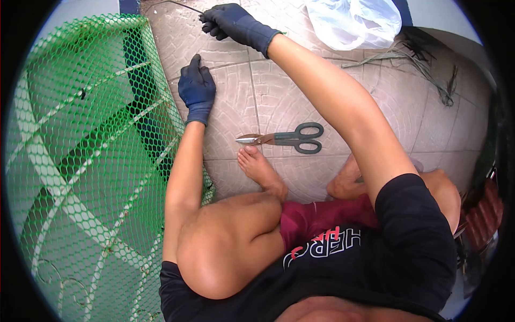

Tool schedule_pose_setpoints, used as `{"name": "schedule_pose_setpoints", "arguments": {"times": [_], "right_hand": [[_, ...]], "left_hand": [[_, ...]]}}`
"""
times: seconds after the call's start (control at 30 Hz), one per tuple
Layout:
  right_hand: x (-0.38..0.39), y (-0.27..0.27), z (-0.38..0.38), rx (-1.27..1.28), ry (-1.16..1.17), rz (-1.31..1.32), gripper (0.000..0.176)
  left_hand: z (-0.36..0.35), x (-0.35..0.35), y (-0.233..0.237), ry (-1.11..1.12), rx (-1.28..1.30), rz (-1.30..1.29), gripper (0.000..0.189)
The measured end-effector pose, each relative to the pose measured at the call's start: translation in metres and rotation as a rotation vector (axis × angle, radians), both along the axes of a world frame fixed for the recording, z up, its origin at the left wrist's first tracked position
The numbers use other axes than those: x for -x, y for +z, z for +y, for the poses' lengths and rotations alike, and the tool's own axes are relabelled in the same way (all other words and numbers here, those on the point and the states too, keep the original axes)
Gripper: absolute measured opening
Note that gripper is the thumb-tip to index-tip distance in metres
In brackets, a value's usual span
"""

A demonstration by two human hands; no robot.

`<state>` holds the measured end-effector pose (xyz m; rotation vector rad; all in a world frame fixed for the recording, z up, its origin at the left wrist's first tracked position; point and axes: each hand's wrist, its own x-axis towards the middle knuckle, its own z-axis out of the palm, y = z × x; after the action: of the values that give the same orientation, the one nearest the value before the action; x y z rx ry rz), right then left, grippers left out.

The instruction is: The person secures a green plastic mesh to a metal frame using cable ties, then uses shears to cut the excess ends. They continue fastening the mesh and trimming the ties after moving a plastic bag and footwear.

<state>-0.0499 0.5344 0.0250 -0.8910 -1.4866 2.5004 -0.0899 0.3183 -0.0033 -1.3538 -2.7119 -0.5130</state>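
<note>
My right hand (pixel 228 24), in a dark glove, is closed around a thin dark wire (pixel 185 7) at the top of the head view. The wire runs from the fingers toward the upper left. My left hand (pixel 197 88), gloved too, is beside the edge of a green plastic mesh net (pixel 96 107). Its index finger points forward, the others are partly curled, and nothing shows in its grasp. On the tiled floor (pixel 225 112) between my arms lie metal-cutting snips (pixel 279 138) with dark green handles, their rusty blades pointing left.
A white metal frame with scrollwork (pixel 80 212) stands behind the net at left. A white plastic bag (pixel 357 24) lies at top right, with a bundle of loose wires (pixel 424 64) beside it. My bare foot (pixel 261 166) is right by the snips' blades.
</note>
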Motion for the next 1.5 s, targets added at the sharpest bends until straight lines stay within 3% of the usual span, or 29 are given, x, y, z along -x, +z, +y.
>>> {"name": "schedule_pose_setpoints", "arguments": {"times": [0.23, 0.3, 0.4, 1.5], "right_hand": [[0.004, -0.015, 0.006, -0.141, 0.167, -0.066, 0.024], [0.008, -0.017, 0.006, -0.002, 0.09, -0.094, 0.027], [0.006, -0.017, 0.002, 0.012, 0.098, -0.113, 0.027], [0.009, -0.007, -0.007, 0.026, 0.08, -0.165, 0.03]], "left_hand": [[-0.004, 0.002, -0.004, -0.031, -0.048, -0.003, 0.034], [-0.005, 0.001, -0.004, -0.023, -0.038, -0.024, 0.033], [-0.002, 0.0, -0.003, -0.024, -0.045, -0.041, 0.035], [-0.002, 0.005, 0.001, -0.118, -0.061, -0.098, 0.036]]}}
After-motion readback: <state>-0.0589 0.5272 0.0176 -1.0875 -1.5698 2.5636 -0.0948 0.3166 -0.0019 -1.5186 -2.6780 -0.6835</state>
